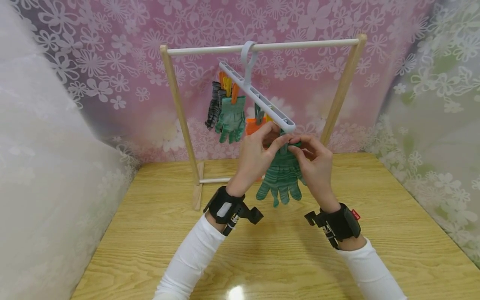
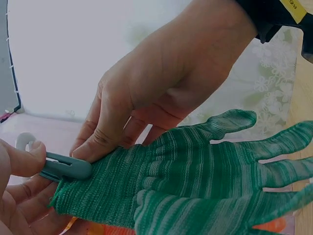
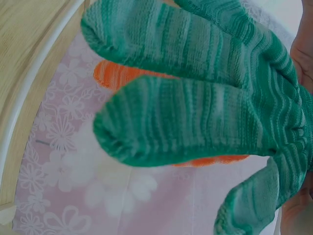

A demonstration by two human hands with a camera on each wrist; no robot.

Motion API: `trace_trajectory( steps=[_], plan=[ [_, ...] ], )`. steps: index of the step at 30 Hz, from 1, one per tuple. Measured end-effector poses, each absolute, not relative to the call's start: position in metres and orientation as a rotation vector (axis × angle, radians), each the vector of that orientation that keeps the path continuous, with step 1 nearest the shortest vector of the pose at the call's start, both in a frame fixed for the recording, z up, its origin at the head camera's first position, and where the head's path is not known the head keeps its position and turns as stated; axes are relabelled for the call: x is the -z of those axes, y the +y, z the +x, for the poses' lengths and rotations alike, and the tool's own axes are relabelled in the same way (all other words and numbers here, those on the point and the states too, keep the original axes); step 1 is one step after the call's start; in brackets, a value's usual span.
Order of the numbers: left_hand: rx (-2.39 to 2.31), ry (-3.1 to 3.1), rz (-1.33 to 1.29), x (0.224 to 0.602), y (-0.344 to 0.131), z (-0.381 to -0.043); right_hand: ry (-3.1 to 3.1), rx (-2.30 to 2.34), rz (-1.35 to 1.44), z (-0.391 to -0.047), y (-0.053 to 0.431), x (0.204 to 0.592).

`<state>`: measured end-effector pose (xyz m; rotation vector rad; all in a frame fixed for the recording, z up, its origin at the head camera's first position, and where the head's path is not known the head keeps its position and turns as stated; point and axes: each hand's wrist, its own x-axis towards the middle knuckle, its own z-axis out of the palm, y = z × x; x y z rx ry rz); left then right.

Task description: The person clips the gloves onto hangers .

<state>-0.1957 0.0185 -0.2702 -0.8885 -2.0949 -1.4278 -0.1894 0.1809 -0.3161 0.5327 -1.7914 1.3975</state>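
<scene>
A green striped knit glove (image 1: 283, 179) hangs fingers down below the near end of a grey hanger (image 1: 251, 90). My left hand (image 1: 255, 154) pinches a grey-green clothespin (image 2: 68, 167) whose jaws lie over the glove's cuff; its thumb presses on the pin's handle end in the left wrist view. From the other side my right hand (image 1: 316, 162) grips the cuff between thumb and fingers, right beside the pin. In the right wrist view the striped glove fingers (image 3: 171, 122) fill the middle, and only a sliver of the right hand shows at the edge.
The hanger hooks over the white bar (image 1: 300, 46) of a wooden rack. Farther back hang a lighter green glove (image 1: 231, 118) under an orange clothespin (image 1: 235, 93), a dark grey glove (image 1: 213, 108) and an orange glove (image 1: 253, 126), partly hidden. Below is a wooden table (image 1: 270, 258).
</scene>
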Motion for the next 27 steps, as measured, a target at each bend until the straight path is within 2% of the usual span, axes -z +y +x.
trace_trajectory(
  steps=[19,27],
  plan=[
    [1.425,-2.075,-0.966,0.297,0.017,-0.199,-1.793,-1.581,0.602,-0.188,0.189,0.333],
    [1.411,-2.17,-0.979,0.322,0.017,-0.199,-1.862,-1.638,0.418,-0.192,0.209,0.344]
  ],
)
